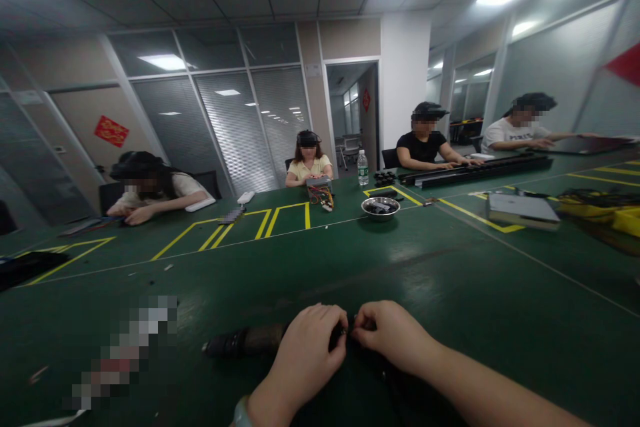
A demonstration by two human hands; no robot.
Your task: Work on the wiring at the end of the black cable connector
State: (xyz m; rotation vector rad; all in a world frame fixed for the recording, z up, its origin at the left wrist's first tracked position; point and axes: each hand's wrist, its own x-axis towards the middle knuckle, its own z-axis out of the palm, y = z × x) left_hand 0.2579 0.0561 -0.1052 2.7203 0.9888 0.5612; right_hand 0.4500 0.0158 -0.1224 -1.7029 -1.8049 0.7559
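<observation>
My left hand (311,347) and my right hand (393,337) are close together over the green tabletop, low in the head view. Both have thumb and fingers curled into a pinch. Something small and dark lies between the fingertips, too hidden to name. Under and beside my left hand lies a dark cylindrical tool (250,340) with a narrow metal tip pointing left; my hand covers its right end. Dark material, hard to make out, shows below the hands.
Across the green table (280,267) stand a metal bowl (381,215) of dark parts, a water bottle (363,170) and a grey box with wires (320,192). A flat silver case (523,210) lies right. A blurred-out strip (127,353) lies left. Several people sit opposite.
</observation>
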